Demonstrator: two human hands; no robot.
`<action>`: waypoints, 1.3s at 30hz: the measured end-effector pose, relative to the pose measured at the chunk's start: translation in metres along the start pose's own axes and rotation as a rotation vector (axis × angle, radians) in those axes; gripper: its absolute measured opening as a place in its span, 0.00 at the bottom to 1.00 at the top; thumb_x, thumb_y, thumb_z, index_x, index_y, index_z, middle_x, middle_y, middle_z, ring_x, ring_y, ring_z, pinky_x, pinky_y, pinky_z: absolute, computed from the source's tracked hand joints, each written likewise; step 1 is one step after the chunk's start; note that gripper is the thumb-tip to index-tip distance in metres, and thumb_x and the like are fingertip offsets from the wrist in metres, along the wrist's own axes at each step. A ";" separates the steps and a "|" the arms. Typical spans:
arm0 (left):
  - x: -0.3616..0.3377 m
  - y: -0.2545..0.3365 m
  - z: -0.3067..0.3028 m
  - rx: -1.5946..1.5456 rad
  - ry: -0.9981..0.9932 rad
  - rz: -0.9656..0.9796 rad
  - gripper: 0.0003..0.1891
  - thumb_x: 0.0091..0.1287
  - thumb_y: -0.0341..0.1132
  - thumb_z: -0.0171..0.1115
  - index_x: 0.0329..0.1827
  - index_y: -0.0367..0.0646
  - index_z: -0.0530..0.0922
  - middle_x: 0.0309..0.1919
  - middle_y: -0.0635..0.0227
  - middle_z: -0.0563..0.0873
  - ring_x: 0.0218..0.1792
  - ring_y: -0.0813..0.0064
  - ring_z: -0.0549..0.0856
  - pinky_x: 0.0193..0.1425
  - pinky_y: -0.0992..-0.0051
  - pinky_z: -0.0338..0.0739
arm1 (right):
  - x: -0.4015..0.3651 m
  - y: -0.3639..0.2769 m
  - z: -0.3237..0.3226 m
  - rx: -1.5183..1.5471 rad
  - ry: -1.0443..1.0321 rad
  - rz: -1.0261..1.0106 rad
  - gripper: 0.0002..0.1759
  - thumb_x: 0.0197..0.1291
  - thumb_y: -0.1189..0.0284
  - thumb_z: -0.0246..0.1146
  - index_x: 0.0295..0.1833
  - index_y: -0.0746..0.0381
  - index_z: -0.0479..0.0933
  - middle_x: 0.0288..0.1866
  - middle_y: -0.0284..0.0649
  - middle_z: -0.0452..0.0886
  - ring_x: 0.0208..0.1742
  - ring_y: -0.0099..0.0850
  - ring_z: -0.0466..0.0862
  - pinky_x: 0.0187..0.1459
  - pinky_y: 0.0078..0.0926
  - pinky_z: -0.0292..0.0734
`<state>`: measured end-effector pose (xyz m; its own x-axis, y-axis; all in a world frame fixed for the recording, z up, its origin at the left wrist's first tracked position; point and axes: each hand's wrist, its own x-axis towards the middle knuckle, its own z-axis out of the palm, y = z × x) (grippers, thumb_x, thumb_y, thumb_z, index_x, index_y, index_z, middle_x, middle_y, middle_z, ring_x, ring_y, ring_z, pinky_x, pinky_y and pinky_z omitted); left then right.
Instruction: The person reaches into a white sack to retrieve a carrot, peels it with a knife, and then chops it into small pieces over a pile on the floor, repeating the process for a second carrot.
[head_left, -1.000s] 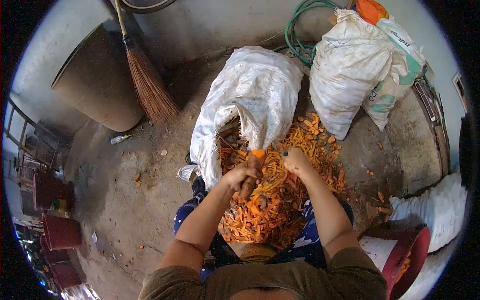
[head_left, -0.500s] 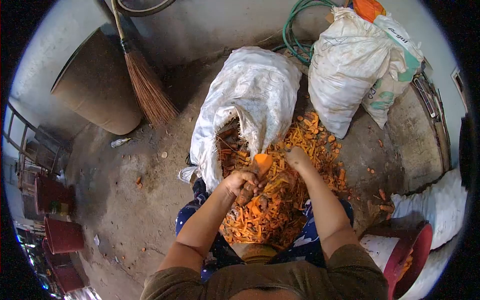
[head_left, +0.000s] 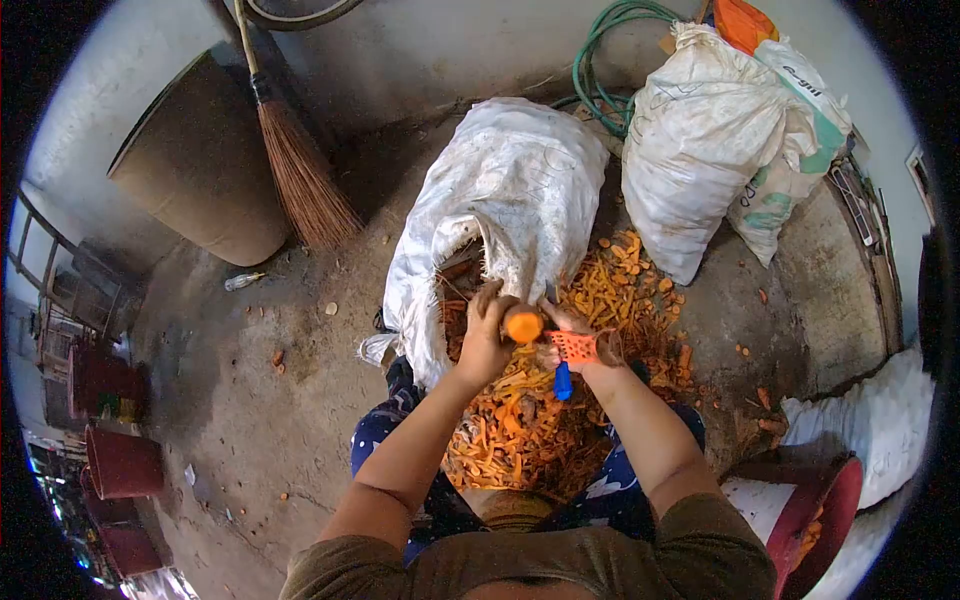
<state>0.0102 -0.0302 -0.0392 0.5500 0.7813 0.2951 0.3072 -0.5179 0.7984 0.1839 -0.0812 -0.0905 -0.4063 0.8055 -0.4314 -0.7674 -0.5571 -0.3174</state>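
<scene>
My left hand (head_left: 487, 332) is closed round a brown-skinned root (head_left: 522, 324) whose round cut face shows bright orange. Just right of it, my right hand (head_left: 575, 335) lies against an orange tool with holes (head_left: 576, 349) and a blue part (head_left: 564, 383); its fingers are partly hidden and blurred. A dark brown piece (head_left: 609, 347) shows at the right wrist. Beneath both hands spreads a heap of orange pieces and peelings (head_left: 520, 430), between my knees. The open mouth of a white sack (head_left: 500, 170) faces the hands, with brown roots inside.
Full white sacks (head_left: 690, 150) stand at the back right near a green hose (head_left: 583, 60). A broom (head_left: 295, 180) leans beside a large brown bin (head_left: 200, 180). A red bucket (head_left: 845, 500) stands at lower right, with more red buckets (head_left: 125, 463) at left.
My left hand has moved up, and the root's round cut face now points toward me. My right hand has come in and down beside it, and the orange and blue tool has come into view.
</scene>
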 end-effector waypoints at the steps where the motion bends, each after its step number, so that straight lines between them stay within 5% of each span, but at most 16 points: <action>1: 0.002 0.004 -0.002 0.291 0.060 0.241 0.26 0.44 0.23 0.67 0.48 0.42 0.70 0.49 0.54 0.73 0.57 0.58 0.67 0.59 0.63 0.61 | -0.006 -0.001 0.011 0.002 0.000 -0.004 0.21 0.60 0.51 0.52 0.32 0.59 0.71 0.12 0.35 0.68 0.07 0.25 0.62 0.11 0.21 0.57; 7: -0.002 0.000 0.003 0.047 -0.040 0.256 0.29 0.46 0.20 0.61 0.55 0.44 0.71 0.53 0.55 0.71 0.56 0.58 0.68 0.59 0.64 0.61 | -0.002 -0.002 0.013 0.124 -0.145 -0.115 0.15 0.61 0.58 0.53 0.43 0.57 0.74 0.18 0.35 0.72 0.07 0.24 0.63 0.09 0.18 0.56; 9: -0.002 -0.017 0.008 -0.736 -0.056 -0.151 0.28 0.52 0.26 0.58 0.60 0.42 0.65 0.58 0.57 0.68 0.58 0.61 0.67 0.61 0.66 0.61 | -0.006 -0.013 0.015 -0.067 -0.333 -0.042 0.15 0.59 0.58 0.55 0.43 0.58 0.73 0.24 0.33 0.74 0.13 0.20 0.66 0.13 0.16 0.59; 10: 0.000 -0.021 0.010 -0.923 -0.051 -0.242 0.29 0.59 0.37 0.55 0.64 0.39 0.58 0.60 0.60 0.67 0.61 0.65 0.65 0.63 0.66 0.60 | -0.008 -0.011 0.020 -0.282 0.001 -0.184 0.18 0.56 0.57 0.58 0.43 0.60 0.73 0.21 0.33 0.73 0.13 0.21 0.66 0.15 0.18 0.60; 11: 0.000 -0.026 0.012 -0.923 -0.050 -0.242 0.29 0.59 0.37 0.55 0.64 0.39 0.58 0.60 0.60 0.67 0.61 0.65 0.65 0.63 0.66 0.60 | -0.009 -0.009 0.026 -0.492 0.339 -0.322 0.21 0.54 0.56 0.61 0.44 0.62 0.73 0.18 0.33 0.71 0.13 0.22 0.65 0.18 0.19 0.61; 13: 0.005 -0.013 0.003 -1.435 -0.222 -0.771 0.26 0.64 0.38 0.53 0.62 0.35 0.59 0.58 0.58 0.66 0.58 0.66 0.68 0.60 0.71 0.63 | -0.018 -0.007 0.043 -0.592 0.328 -0.388 0.24 0.50 0.55 0.65 0.44 0.62 0.72 0.24 0.33 0.72 0.16 0.19 0.66 0.19 0.18 0.61; 15: 0.003 0.001 -0.007 -1.166 -0.280 -0.703 0.27 0.62 0.43 0.56 0.59 0.35 0.62 0.54 0.58 0.70 0.52 0.68 0.73 0.54 0.70 0.69 | -0.012 -0.009 0.028 -1.050 0.243 -0.268 0.22 0.51 0.56 0.64 0.43 0.61 0.71 0.25 0.32 0.72 0.16 0.17 0.64 0.19 0.17 0.61; 17: -0.001 -0.015 -0.001 -1.080 -0.317 -0.709 0.26 0.61 0.42 0.59 0.55 0.35 0.64 0.47 0.61 0.75 0.45 0.71 0.76 0.47 0.72 0.72 | -0.035 -0.013 0.069 -0.828 0.249 -0.202 0.22 0.53 0.59 0.63 0.49 0.62 0.71 0.24 0.27 0.69 0.21 0.16 0.67 0.21 0.16 0.60; 19: -0.003 -0.029 0.004 -1.140 -0.229 -0.760 0.23 0.59 0.40 0.61 0.51 0.36 0.67 0.37 0.65 0.78 0.36 0.75 0.78 0.40 0.73 0.74 | -0.036 -0.023 0.068 -0.727 0.281 -0.479 0.23 0.52 0.57 0.63 0.45 0.65 0.72 0.19 0.32 0.72 0.17 0.16 0.69 0.22 0.15 0.66; 20: -0.003 -0.035 0.004 -0.971 -0.254 -0.700 0.22 0.58 0.39 0.62 0.50 0.36 0.68 0.35 0.65 0.79 0.33 0.76 0.78 0.37 0.73 0.74 | -0.031 -0.039 0.046 -0.884 0.372 -0.331 0.25 0.51 0.58 0.63 0.49 0.67 0.72 0.34 0.41 0.77 0.30 0.22 0.77 0.32 0.20 0.72; 23: -0.001 -0.002 -0.005 -0.486 -0.200 -0.484 0.21 0.55 0.38 0.63 0.48 0.37 0.69 0.31 0.63 0.80 0.29 0.73 0.80 0.33 0.72 0.74 | -0.026 -0.041 0.034 -1.344 0.546 -0.600 0.27 0.51 0.59 0.64 0.51 0.68 0.71 0.46 0.47 0.75 0.43 0.30 0.77 0.43 0.28 0.72; 24: -0.001 0.010 -0.007 -0.172 -0.114 -0.329 0.21 0.53 0.37 0.64 0.47 0.38 0.70 0.29 0.60 0.81 0.27 0.69 0.81 0.31 0.70 0.74 | -0.032 -0.041 0.046 -1.390 0.561 -0.481 0.28 0.50 0.59 0.64 0.50 0.70 0.70 0.48 0.49 0.75 0.49 0.36 0.75 0.50 0.32 0.68; 28: -0.007 -0.012 0.007 0.038 -0.076 -0.165 0.24 0.47 0.37 0.66 0.47 0.40 0.70 0.34 0.49 0.80 0.34 0.50 0.79 0.36 0.61 0.73 | -0.037 -0.034 0.062 -1.545 0.531 -0.410 0.28 0.47 0.60 0.67 0.45 0.71 0.71 0.38 0.49 0.77 0.39 0.36 0.77 0.41 0.29 0.70; 32: -0.006 -0.008 0.003 0.257 -0.032 -0.029 0.23 0.46 0.36 0.65 0.46 0.42 0.71 0.31 0.52 0.79 0.34 0.51 0.79 0.37 0.60 0.73 | -0.026 -0.032 0.040 -1.571 0.416 -0.516 0.24 0.46 0.61 0.66 0.40 0.70 0.72 0.31 0.48 0.77 0.32 0.36 0.77 0.34 0.31 0.70; 34: -0.006 -0.006 0.001 0.371 -0.024 0.021 0.21 0.44 0.35 0.65 0.44 0.43 0.72 0.31 0.56 0.79 0.34 0.53 0.78 0.37 0.61 0.73 | -0.029 -0.033 0.048 -1.769 0.583 -0.316 0.22 0.45 0.62 0.66 0.37 0.70 0.72 0.27 0.46 0.76 0.27 0.36 0.75 0.31 0.33 0.68; 39: -0.001 -0.005 -0.008 0.514 -0.034 0.117 0.19 0.43 0.35 0.63 0.40 0.44 0.73 0.36 0.61 0.79 0.39 0.58 0.78 0.40 0.62 0.71 | -0.036 -0.037 0.053 -1.843 0.483 -0.216 0.19 0.45 0.63 0.64 0.33 0.70 0.71 0.22 0.45 0.72 0.24 0.37 0.72 0.28 0.36 0.67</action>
<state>0.0019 -0.0260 -0.0398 0.6261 0.7003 0.3429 0.5784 -0.7120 0.3981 0.2005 -0.0787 -0.0188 0.0110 0.9446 -0.3282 0.7512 -0.2244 -0.6208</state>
